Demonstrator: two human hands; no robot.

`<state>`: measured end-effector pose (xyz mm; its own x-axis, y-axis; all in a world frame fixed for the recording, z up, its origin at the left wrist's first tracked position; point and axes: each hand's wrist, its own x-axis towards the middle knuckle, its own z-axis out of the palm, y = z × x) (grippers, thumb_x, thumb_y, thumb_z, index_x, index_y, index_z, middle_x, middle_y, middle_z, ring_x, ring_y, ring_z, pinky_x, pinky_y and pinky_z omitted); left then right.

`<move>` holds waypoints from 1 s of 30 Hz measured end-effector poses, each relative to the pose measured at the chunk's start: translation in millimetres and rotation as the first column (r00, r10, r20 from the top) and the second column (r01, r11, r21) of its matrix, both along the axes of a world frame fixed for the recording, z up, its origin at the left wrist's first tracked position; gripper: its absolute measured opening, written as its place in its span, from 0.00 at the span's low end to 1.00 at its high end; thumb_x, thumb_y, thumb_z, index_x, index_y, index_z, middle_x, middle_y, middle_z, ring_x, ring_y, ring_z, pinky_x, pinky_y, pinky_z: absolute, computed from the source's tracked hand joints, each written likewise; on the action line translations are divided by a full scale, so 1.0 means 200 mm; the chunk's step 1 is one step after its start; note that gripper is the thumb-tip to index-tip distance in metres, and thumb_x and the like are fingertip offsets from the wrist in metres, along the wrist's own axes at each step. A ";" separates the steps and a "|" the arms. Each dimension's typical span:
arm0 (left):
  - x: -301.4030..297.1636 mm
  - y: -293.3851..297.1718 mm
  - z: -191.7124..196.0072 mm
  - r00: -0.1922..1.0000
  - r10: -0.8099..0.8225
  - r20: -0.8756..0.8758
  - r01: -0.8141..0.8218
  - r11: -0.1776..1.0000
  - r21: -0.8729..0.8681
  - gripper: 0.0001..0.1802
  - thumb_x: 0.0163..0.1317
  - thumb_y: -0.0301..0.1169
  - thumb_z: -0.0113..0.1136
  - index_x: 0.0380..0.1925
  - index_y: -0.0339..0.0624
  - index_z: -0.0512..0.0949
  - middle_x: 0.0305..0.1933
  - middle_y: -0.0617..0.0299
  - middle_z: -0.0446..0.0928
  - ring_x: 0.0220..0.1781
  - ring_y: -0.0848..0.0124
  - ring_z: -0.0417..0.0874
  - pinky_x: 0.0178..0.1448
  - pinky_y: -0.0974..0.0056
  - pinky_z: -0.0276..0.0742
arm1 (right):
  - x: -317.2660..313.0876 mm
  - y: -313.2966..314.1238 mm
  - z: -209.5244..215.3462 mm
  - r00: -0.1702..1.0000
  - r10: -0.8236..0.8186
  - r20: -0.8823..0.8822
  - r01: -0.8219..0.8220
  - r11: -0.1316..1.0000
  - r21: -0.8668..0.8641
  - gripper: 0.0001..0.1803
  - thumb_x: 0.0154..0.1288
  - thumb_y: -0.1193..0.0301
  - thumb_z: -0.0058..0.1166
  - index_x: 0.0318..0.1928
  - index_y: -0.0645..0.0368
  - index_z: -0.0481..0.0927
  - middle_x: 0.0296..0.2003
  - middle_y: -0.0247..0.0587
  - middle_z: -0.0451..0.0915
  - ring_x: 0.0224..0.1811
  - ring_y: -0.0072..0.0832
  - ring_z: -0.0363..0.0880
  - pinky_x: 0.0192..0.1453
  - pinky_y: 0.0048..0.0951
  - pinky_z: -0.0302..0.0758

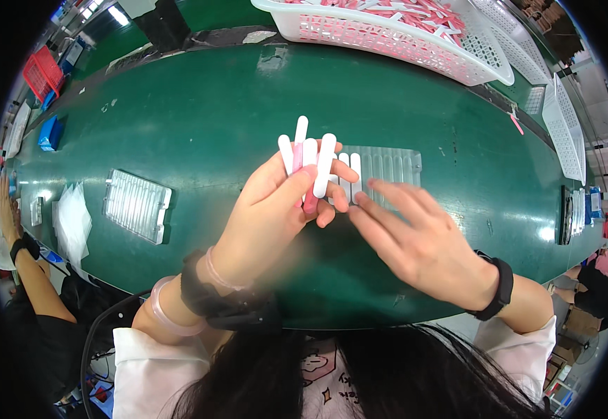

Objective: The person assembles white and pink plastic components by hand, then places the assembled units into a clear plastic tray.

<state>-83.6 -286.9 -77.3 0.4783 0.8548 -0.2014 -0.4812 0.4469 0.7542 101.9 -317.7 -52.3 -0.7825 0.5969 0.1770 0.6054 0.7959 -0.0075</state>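
My left hand [272,192] is closed around a loose bunch of slim pink-and-white plastic sticks [325,164] with rounded ends, fanned out at different heights. Under and beyond that hand lies a clear ribbed plastic tray [394,167], partly hidden by both hands. A few white sticks [355,167] lie side by side in the tray's left grooves, while the grooves to the right show bare. With its fingers stretched out, my right hand [422,237] is over the tray's near side, fingertips close to the rightmost stick. Whether they touch it I cannot tell.
A white perforated basket [394,45] heaped with pink-and-white sticks stands at the far edge of the green table [199,105]. Another clear tray [136,206] and some clear plastic bags [72,223] lie to the left. At far left shows another person's arm [35,279].
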 end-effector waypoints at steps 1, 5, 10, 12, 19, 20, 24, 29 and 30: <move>0.00 0.00 0.00 1.000 -0.002 -0.001 0.002 1.000 0.001 0.17 0.63 0.28 0.38 0.50 0.32 0.61 0.41 0.54 0.71 0.32 0.73 0.72 0.30 0.73 0.64 | 0.00 0.01 0.02 1.000 -0.002 -0.001 0.002 1.000 0.001 0.17 0.46 0.76 0.49 0.41 0.66 0.71 0.34 0.46 0.74 0.41 0.35 0.72 0.46 0.29 0.69; 0.01 -0.02 -0.01 0.996 -0.065 -0.054 0.069 0.994 0.084 0.16 0.63 0.27 0.38 0.50 0.33 0.60 0.40 0.54 0.71 0.30 0.74 0.71 0.28 0.74 0.63 | -0.02 0.10 0.03 0.669 -0.494 -0.555 0.143 0.819 -0.556 0.17 0.47 0.81 0.55 0.41 0.65 0.71 0.29 0.44 0.74 0.29 0.28 0.74 0.32 0.24 0.73; 0.01 -0.02 -0.01 0.987 -0.090 -0.132 0.109 0.984 0.144 0.14 0.63 0.27 0.38 0.48 0.35 0.60 0.39 0.53 0.71 0.27 0.75 0.70 0.27 0.74 0.63 | -0.05 0.17 0.06 0.417 -0.757 -0.503 -0.160 0.484 -0.860 0.10 0.52 0.78 0.54 0.36 0.70 0.73 0.29 0.38 0.75 0.30 0.18 0.73 0.33 0.18 0.73; 0.01 -0.02 -0.01 0.992 -0.067 -0.107 0.084 0.983 0.165 0.13 0.63 0.27 0.39 0.47 0.34 0.60 0.39 0.51 0.71 0.26 0.74 0.72 0.26 0.74 0.63 | -0.03 0.18 0.07 0.365 -0.760 -0.537 -0.167 0.514 -0.841 0.07 0.52 0.80 0.53 0.33 0.71 0.74 0.30 0.39 0.76 0.32 0.19 0.74 0.35 0.18 0.73; 0.01 -0.03 0.01 0.989 -0.059 0.134 0.064 0.997 -0.035 0.14 0.63 0.27 0.41 0.48 0.36 0.60 0.45 0.56 0.69 0.43 0.71 0.74 0.42 0.67 0.73 | -0.06 0.10 0.04 0.888 0.194 -0.416 -0.082 0.959 0.271 0.13 0.30 0.77 0.54 0.24 0.67 0.74 0.26 0.41 0.72 0.31 0.35 0.74 0.30 0.28 0.73; 0.00 -0.03 0.00 0.997 -0.045 0.070 0.047 0.998 -0.031 0.14 0.63 0.27 0.41 0.48 0.37 0.60 0.46 0.58 0.68 0.46 0.71 0.72 0.46 0.65 0.72 | -0.07 0.08 0.02 0.910 0.185 -0.372 -0.076 0.954 0.289 0.12 0.31 0.77 0.55 0.24 0.67 0.74 0.26 0.42 0.72 0.32 0.35 0.74 0.30 0.28 0.72; 0.01 -0.03 0.01 0.998 -0.056 -0.025 0.055 0.998 -0.013 0.15 0.62 0.26 0.42 0.49 0.38 0.60 0.46 0.60 0.69 0.47 0.72 0.72 0.47 0.62 0.73 | -0.07 0.05 0.02 0.935 0.109 -0.338 -0.054 0.984 0.170 0.12 0.34 0.77 0.58 0.26 0.66 0.74 0.28 0.41 0.73 0.33 0.34 0.73 0.30 0.28 0.72; 0.01 -0.02 0.00 0.989 -0.144 0.029 0.142 0.989 0.047 0.15 0.62 0.24 0.41 0.49 0.35 0.59 0.44 0.57 0.69 0.44 0.69 0.74 0.45 0.61 0.74 | -0.06 0.09 0.04 0.809 -0.153 -0.567 0.103 0.987 -0.119 0.14 0.41 0.79 0.59 0.33 0.63 0.74 0.26 0.35 0.72 0.26 0.29 0.69 0.28 0.24 0.68; 0.01 -0.02 0.00 0.987 -0.156 0.039 0.153 0.986 0.072 0.15 0.62 0.24 0.41 0.49 0.34 0.59 0.43 0.56 0.69 0.42 0.68 0.75 0.43 0.61 0.75 | -0.07 0.09 0.05 0.725 -0.348 -0.594 0.132 0.917 -0.376 0.14 0.42 0.81 0.59 0.34 0.63 0.74 0.29 0.36 0.73 0.28 0.25 0.69 0.29 0.22 0.68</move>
<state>-82.2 -291.7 -77.4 0.6129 0.7809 -0.1203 -0.4439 0.4662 0.7652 88.9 -298.8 -42.9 -0.3692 0.8541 0.3663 0.5385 0.5178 -0.6647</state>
